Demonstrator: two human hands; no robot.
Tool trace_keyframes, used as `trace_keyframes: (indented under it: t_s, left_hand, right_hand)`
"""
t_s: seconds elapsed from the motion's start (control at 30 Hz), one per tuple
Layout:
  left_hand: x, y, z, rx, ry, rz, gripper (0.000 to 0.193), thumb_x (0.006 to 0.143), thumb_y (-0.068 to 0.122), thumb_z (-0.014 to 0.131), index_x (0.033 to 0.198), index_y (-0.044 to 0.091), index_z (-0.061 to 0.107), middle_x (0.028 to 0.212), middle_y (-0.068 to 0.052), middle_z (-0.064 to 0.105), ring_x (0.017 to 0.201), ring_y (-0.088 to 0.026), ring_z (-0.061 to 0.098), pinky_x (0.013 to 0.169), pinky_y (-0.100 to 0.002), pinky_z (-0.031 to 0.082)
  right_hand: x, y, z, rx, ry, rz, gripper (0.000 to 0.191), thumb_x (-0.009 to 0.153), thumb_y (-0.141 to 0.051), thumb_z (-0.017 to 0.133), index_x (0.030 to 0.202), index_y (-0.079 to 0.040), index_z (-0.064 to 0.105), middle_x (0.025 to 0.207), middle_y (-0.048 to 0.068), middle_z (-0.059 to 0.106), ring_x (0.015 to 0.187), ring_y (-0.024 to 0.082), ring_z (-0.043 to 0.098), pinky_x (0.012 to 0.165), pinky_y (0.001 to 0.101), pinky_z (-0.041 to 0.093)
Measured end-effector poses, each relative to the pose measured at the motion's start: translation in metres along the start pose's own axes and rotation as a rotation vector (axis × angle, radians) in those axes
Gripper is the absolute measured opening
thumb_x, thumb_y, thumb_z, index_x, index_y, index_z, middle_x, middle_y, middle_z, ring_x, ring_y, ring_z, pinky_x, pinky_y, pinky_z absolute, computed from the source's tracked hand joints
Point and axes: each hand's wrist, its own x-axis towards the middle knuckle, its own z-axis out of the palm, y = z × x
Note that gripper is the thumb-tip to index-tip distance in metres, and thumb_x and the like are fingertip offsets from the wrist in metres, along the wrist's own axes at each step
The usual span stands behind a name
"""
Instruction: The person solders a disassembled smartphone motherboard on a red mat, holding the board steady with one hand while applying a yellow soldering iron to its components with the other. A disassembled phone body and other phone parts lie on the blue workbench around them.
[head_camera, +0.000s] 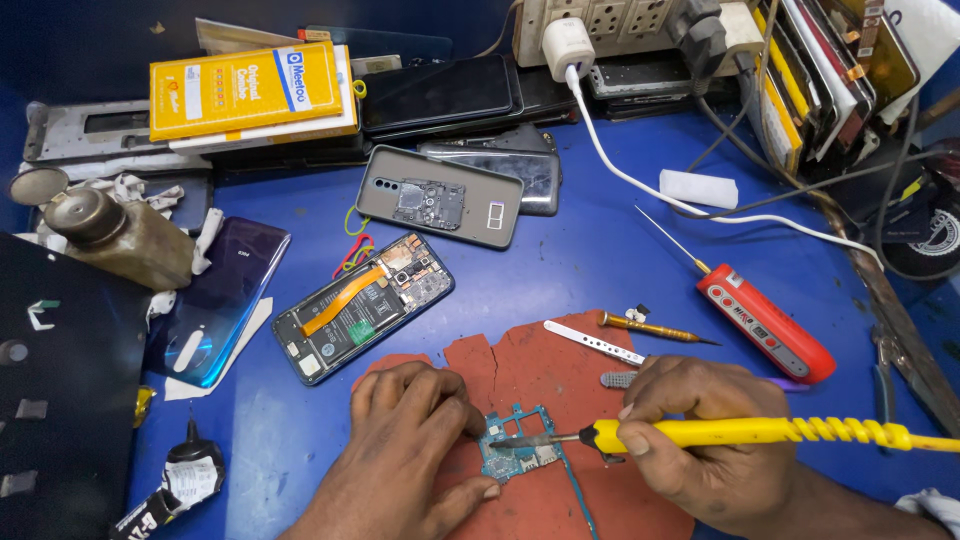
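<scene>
**Operator:** Which step am I on?

**Guide:** Judging by the layout, you are working the tip of the yellow-handled soldering iron (740, 432) on the small blue circuit board (515, 455). The board lies on the red mat (520, 365) at the near edge of the blue desk (600, 250), between your two hands.

**Operator:** What are my hands doing?

**Guide:** Your left hand (405, 450) rests palm down, fingers curled, pressing on the board's left edge to pin it to the mat. Your right hand (700, 440) is closed around the iron's handle in a pen-like grip, with the handle running out to the right and the tip pointing left onto the board. The wrist appears to rest low on the mat.

**Operator:** What does the next move call for?

**Guide:** Probably a steady tip and light pressure. Keep your left fingertips clear of the tip; they sit just beside it. Hold the board flat so it does not slide on the mat.

**Operator:** What else is near?

**Guide:** The opened phone (365, 305) with its orange flex cable lies beyond your left hand. Metal tweezers (592, 341) and a small brass-handled screwdriver (650, 328) lie on the mat's far edge, and a red-handled probe tool (765, 322) sits beyond your right hand. None touch the board.
</scene>
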Motion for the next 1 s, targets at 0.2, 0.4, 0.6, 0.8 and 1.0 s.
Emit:
trace_keyframes:
  t_s: [0.2,0.4,0.6,0.8,1.0]
  left_hand:
    - [0.0003,0.0009,-0.0007,-0.002,0.005,0.005,0.051,0.066,0.038,0.090,0.105,0.011,0.070,0.123,-0.012,0.053,0.129,-0.042,0.039,0.107,-0.060,0.025]
    - [-0.0013,-0.0017,0.0011,0.001,0.014,0.012,0.050,0.067,0.038,0.089,0.105,0.011,0.070,0.122,-0.012,0.053,0.130,-0.042,0.039,0.108,-0.060,0.025]
    - [-0.0023,-0.0040,0.0041,-0.018,0.073,0.074,0.048,0.073,0.044,0.087,0.105,0.013,0.069,0.123,-0.010,0.053,0.129,-0.039,0.040,0.108,-0.057,0.024]
    - [-0.0008,-0.0002,0.0005,-0.013,0.009,-0.002,0.050,0.066,0.037,0.089,0.104,0.010,0.071,0.124,-0.012,0.053,0.130,-0.042,0.039,0.108,-0.060,0.025]
    - [0.0005,0.0007,-0.0013,-0.001,0.005,0.010,0.050,0.067,0.038,0.089,0.104,0.010,0.070,0.123,-0.012,0.053,0.130,-0.042,0.039,0.108,-0.060,0.025]
  right_hand:
    - [0.0004,-0.0016,-0.0016,-0.019,-0.016,0.013,0.011,0.091,-0.008,0.070,0.085,-0.004,0.062,0.073,0.005,0.070,0.066,0.013,0.071,0.060,0.0256,0.058]
    - [0.0007,-0.0015,-0.0006,-0.021,-0.014,0.006,0.010,0.092,-0.008,0.069,0.086,-0.004,0.062,0.074,0.005,0.069,0.067,0.013,0.070,0.063,0.0264,0.059]
    - [-0.0002,-0.0020,-0.0010,-0.015,-0.021,0.049,0.010,0.091,-0.009,0.070,0.085,-0.005,0.063,0.073,0.004,0.071,0.065,0.012,0.070,0.060,0.0257,0.058]
    - [0.0001,-0.0011,0.0001,-0.014,-0.013,0.015,0.011,0.093,-0.009,0.070,0.086,-0.004,0.062,0.073,0.004,0.069,0.066,0.012,0.070,0.062,0.0256,0.058]
    - [0.0003,-0.0017,-0.0002,-0.013,-0.012,0.019,0.011,0.093,-0.009,0.070,0.086,-0.005,0.062,0.074,0.004,0.070,0.066,0.012,0.070,0.062,0.0259,0.058]
